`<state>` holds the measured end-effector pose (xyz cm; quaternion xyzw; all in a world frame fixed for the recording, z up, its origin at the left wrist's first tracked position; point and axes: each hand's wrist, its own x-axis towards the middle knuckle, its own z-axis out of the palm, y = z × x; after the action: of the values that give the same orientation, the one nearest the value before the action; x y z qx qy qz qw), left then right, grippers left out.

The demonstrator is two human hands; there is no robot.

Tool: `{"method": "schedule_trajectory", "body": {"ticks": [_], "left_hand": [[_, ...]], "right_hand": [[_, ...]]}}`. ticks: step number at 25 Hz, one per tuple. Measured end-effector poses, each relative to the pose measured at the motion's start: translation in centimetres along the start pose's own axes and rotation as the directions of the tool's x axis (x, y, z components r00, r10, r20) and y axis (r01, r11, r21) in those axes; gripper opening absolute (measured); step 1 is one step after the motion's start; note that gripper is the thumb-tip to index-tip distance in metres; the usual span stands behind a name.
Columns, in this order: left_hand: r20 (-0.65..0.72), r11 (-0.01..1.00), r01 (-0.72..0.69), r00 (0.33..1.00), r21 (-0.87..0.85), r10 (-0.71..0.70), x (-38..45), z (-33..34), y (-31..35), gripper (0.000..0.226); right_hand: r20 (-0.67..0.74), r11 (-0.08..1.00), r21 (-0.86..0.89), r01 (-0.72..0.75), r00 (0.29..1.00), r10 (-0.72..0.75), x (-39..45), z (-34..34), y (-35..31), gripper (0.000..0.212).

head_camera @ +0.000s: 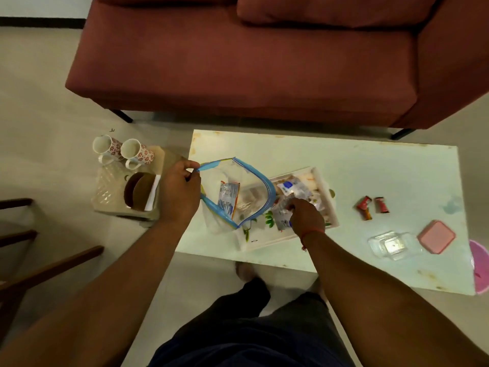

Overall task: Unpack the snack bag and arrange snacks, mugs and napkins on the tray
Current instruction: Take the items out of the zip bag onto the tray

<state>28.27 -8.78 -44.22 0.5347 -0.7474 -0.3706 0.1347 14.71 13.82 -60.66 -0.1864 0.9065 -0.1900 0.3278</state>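
Observation:
A clear snack bag with a blue zip rim (260, 181) lies open on the pale table, over the left end of the white tray (328, 193). My left hand (180, 190) pinches the bag's rim at its left side and holds the mouth open. One blue-and-orange snack packet (228, 198) is still inside the bag. My right hand (304, 217) grips a clear snack packet (281, 213) just outside the bag's mouth, above the tray. Several packets (293, 188) lie in the tray. Two flowered mugs (124, 151) and white napkins (153, 192) sit on a low stool at the left.
The stool (111, 186) also carries brown round coasters (137, 193). On the table's right part lie red wrapped candies (371, 206), a clear plastic box (391, 245) and a pink square lid (436, 236). A red sofa (264, 62) stands behind the table. A pink bin (480, 268) is at the right edge.

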Motion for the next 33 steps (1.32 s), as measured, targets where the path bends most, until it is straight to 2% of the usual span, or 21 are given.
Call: {"method": "schedule_trajectory", "body": {"ticks": [2, 4, 6, 8, 10, 12, 14, 15, 16, 17, 19, 21, 22, 24, 27, 29, 33], "left_hand": [[0.014, 0.999, -0.029, 0.999, 0.015, 0.029, 0.6, -0.6, -0.7, 0.014], [0.027, 0.999, -0.048, 0.998, 0.014, 0.048, 1.0, -0.6, -1.0, 0.015], [0.049, 0.998, -0.057, 0.997, 0.025, 0.056, 1.2, -0.2, -1.0, 0.014], [0.085, 0.998, -0.068, 0.994, 0.015, 0.066, 1.0, 0.3, -0.5, 0.013], [0.110, 0.996, -0.090, 0.990, 0.018, 0.088, 0.3, 1.1, 0.5, 0.012], [0.131, 0.988, -0.141, 0.983, 0.060, 0.132, -0.8, 2.0, 2.1, 0.012], [0.173, 0.985, -0.166, 0.973, 0.045, 0.156, -2.0, 3.2, 3.8, 0.012], [0.193, 0.984, -0.176, 0.967, 0.032, 0.167, -2.8, 3.9, 4.8, 0.011], [0.203, 0.981, -0.192, 0.962, 0.025, 0.183, -3.7, 4.6, 5.9, 0.011], [0.204, 0.977, -0.214, 0.957, 0.023, 0.205, -4.6, 5.2, 7.0, 0.012], [0.191, 0.966, -0.260, 0.948, 0.004, 0.254, -6.5, 6.4, 9.4, 0.012], [0.175, 0.952, -0.303, 0.936, -0.034, 0.304, -8.4, 7.1, 11.6, 0.013], [0.167, 0.946, -0.320, 0.931, -0.054, 0.324, -9.3, 7.4, 12.4, 0.014], [0.141, 0.940, -0.334, 0.929, -0.076, 0.342, -11.3, 8.1, 13.9, 0.014], [0.078, 0.942, -0.322, 0.941, -0.095, 0.330, -13.5, 9.1, 15.3, 0.014], [0.033, 0.943, -0.319, 0.946, -0.092, 0.323, -14.2, 9.6, 15.6, 0.014], [-0.050, 0.963, -0.239, 0.971, -0.125, 0.234, -13.9, 10.1, 14.7, 0.013]], "right_hand": [[0.051, 1.000, 0.007, -0.016, 0.999, 0.016, 1.0, 1.4, -0.7, 0.044], [0.045, 0.998, 0.020, -0.056, 0.997, 0.055, 2.0, 1.4, -0.8, 0.037], [-0.024, 0.986, 0.105, -0.129, 0.991, 0.132, 2.4, 0.1, -0.3, 0.035], [-0.178, 0.963, 0.232, -0.137, 0.967, 0.180, 1.8, -2.2, -0.5, 0.032], [-0.376, 0.948, 0.317, -0.025, 0.914, 0.150, 0.2, -5.0, -2.0, 0.028], [-0.507, 0.914, 0.338, 0.227, 0.861, -0.026, -2.0, -7.7, -4.1, 0.024], [-0.456, 0.823, 0.362, 0.438, 0.853, -0.254, -4.4, -9.3, -6.4, 0.023], [-0.364, 0.812, 0.357, 0.461, 0.869, -0.334, -5.4, -10.1, -7.3, 0.023], [-0.235, 0.851, 0.292, 0.437, 0.895, -0.379, -6.0, -10.5, -7.9, 0.021], [-0.090, 0.908, 0.162, 0.387, 0.922, -0.377, -5.7, -10.7, -7.9, 0.021], [0.199, 0.968, -0.094, 0.234, 0.957, -0.212, -4.4, -11.1, -6.8, 0.030], [0.324, 0.987, -0.146, 0.069, 0.946, -0.018, -3.4, -12.2, -5.1, 0.037], [0.330, 0.994, -0.110, -0.001, 0.943, 0.037, -3.2, -12.8, -4.3, 0.037], [0.298, 0.998, -0.060, -0.015, 0.954, 0.032, -3.2, -14.2, -2.8, 0.037], [0.213, 0.997, -0.018, 0.077, 0.975, -0.072, -4.0, -15.5, -1.6, 0.039], [0.136, 0.982, -0.050, 0.184, 0.975, -0.175, -4.9, -16.3, -1.5, 0.039], [-0.067, 0.908, -0.094, 0.409, 0.907, -0.416, -7.8, -18.8, -2.3, 0.023]]}}
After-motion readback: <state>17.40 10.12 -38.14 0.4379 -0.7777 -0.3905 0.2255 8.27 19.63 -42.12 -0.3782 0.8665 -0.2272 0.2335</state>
